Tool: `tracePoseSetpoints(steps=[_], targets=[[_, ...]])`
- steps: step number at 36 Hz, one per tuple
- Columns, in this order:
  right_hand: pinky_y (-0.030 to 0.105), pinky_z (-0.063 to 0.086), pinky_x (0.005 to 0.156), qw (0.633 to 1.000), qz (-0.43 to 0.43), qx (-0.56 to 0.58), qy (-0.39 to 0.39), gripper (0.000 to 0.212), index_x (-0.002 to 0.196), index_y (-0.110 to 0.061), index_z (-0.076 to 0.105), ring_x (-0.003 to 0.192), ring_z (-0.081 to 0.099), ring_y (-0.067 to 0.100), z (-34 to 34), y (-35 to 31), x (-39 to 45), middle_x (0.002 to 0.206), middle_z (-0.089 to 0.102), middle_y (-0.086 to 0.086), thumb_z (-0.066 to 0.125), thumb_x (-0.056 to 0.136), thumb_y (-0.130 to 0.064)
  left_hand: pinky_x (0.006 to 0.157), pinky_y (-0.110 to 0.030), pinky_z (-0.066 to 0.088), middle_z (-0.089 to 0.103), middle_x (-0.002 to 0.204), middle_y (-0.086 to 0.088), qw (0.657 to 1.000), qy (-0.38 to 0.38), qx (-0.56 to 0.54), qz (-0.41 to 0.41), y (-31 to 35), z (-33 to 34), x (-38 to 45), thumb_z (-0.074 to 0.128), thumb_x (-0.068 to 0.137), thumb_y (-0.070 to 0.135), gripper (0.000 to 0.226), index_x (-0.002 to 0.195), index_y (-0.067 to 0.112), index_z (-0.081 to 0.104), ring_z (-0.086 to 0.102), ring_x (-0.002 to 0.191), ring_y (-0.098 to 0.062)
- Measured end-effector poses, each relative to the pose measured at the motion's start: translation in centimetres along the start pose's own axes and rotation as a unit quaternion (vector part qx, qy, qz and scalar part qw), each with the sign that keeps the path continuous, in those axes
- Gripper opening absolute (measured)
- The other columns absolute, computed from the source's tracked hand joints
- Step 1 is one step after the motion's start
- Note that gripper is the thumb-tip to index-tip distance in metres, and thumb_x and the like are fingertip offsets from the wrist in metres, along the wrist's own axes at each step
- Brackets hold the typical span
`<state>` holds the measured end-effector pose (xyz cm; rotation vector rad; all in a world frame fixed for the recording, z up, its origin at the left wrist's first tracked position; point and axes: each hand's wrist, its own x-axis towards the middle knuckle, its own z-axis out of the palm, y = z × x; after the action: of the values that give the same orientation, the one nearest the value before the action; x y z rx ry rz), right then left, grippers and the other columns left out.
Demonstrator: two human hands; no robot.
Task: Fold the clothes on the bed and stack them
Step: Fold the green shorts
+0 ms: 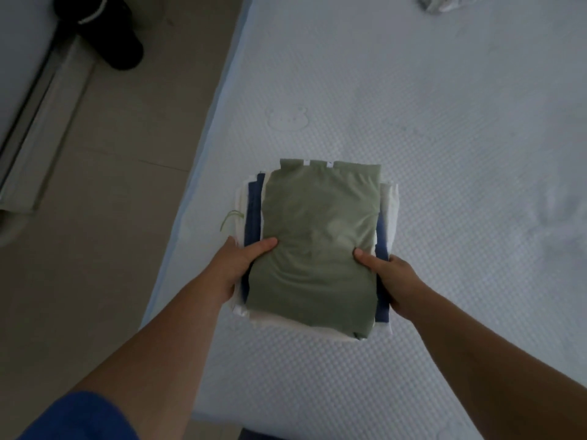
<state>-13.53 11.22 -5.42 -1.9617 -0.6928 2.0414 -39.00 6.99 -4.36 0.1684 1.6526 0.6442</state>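
Observation:
A stack of folded clothes lies near the bed's left edge. Its top piece is a folded olive-green garment (pixel 317 236), with a folded navy piece (pixel 254 214) and white pieces (pixel 390 204) showing underneath at the sides. My left hand (pixel 241 265) grips the stack's left side, thumb pressed on the green cloth and fingers hidden below. On the stack's right side my right hand (pixel 390 281) holds it the same way, thumb on top. Whether the stack rests on the mattress (pixel 428 122) or is lifted, I cannot tell.
A crumpled light garment (pixel 441 3) lies at the bed's far top right. To the left of the bed is beige tiled floor (pixel 127 138), with a dark slipper (pixel 117 39) and a sliding-door track (pixel 38 128) further left.

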Motion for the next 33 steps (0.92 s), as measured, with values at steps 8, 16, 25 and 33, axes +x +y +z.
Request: tracePoseSetpoints(steps=[8, 16, 25, 33], targets=[[0.031, 0.051, 0.065, 0.997, -0.039, -0.018, 0.07, 0.078, 0.096, -0.022, 0.058, 0.083, 0.067, 0.018, -2.1, -0.1, -10.4, 0.09, 0.07, 0.0, 0.075, 0.034, -0.066, 0.083, -0.04, 0.054, 0.069, 0.104, -0.006, 0.997, -0.012, 0.051, 0.048, 0.8, 1.8, -9.3, 0.084, 0.059, 0.04, 0.068, 0.116, 0.013, 0.059, 0.067, 0.091, -0.024], [0.025, 0.044, 0.056, 0.978, -0.098, 0.01, 0.185, 0.048, 0.095, -0.022, 0.054, 0.079, 0.063, 0.015, -7.1, 1.4, -25.8, 0.089, 0.066, 0.0, 0.075, 0.064, -0.051, 0.061, -0.017, 0.047, 0.066, 0.104, 0.002, 0.95, -0.092, 0.262, 0.141, 3.3, 5.4, -21.8, 0.072, 0.059, 0.064, 0.069, 0.11, 0.021, 0.058, 0.063, 0.085, -0.01], [0.044, 0.05, 0.086, 0.937, -0.111, 0.089, 0.32, 0.062, 0.091, -0.018, 0.055, 0.088, 0.062, 0.023, -13.1, 8.3, -40.5, 0.094, 0.065, 0.006, 0.074, 0.051, -0.062, 0.053, -0.015, 0.041, 0.062, 0.091, 0.012, 0.873, -0.187, 0.378, 0.245, 2.3, 13.8, -33.3, 0.064, 0.072, 0.059, 0.044, 0.1, 0.026, 0.056, 0.06, 0.079, -0.003], [0.029, 0.047, 0.072, 0.881, -0.133, 0.223, 0.395, 0.045, 0.094, -0.022, 0.055, 0.086, 0.06, 0.015, -22.1, 20.4, -49.2, 0.092, 0.063, -0.003, 0.081, 0.064, -0.043, 0.058, -0.023, 0.044, 0.067, 0.088, 0.007, 0.821, -0.255, 0.442, 0.257, -6.1, 25.2, -41.7, 0.064, 0.075, 0.054, 0.031, 0.089, 0.026, 0.06, 0.064, 0.08, -0.01]])
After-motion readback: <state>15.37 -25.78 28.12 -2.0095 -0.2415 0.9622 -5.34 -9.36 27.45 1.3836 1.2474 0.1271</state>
